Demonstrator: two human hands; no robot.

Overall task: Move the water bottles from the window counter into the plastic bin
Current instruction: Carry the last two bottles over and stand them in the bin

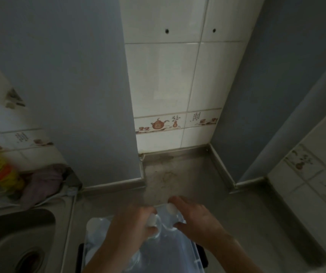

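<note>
A clear plastic bin [179,255] sits on the steel counter at the bottom centre. My left hand [130,225] is closed around the neck of a clear water bottle with a white cap [151,220] over the bin. My right hand [193,215] holds a second water bottle by its white cap [171,208] at the bin's far edge. More white-capped bottles [96,225] lie inside the bin on the left, partly hidden by my left arm.
A steel sink [16,239] lies at the lower left. Behind it stand a yellow dish-soap bottle [0,170] and a pink cloth [43,182]. The steel counter [179,174] runs back into a tiled alcove between grey walls.
</note>
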